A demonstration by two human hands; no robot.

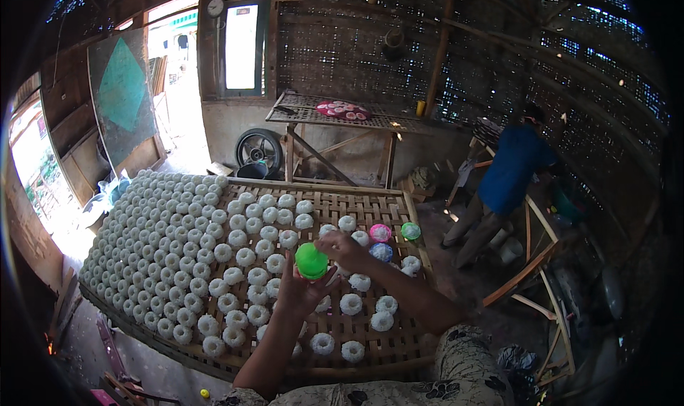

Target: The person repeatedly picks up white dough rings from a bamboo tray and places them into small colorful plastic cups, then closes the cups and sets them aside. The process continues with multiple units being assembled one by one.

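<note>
My left hand holds a small bright green plastic mould from below, its fingers around the side. At the mould's upper right, my right hand has its fingers curled together; what they hold, if anything, is hidden. Under both hands lies a woven bamboo rack bearing many white ring-shaped cakes. Just beyond my right hand sit a pink mould, a blue mould and a second green mould, each with white stuff inside.
Ring cakes are packed densely on the rack's left side. At the back a slatted table carries a red tray of round pieces. A wheel leans on the wall. To the right, a person in a blue shirt stands near wooden frames.
</note>
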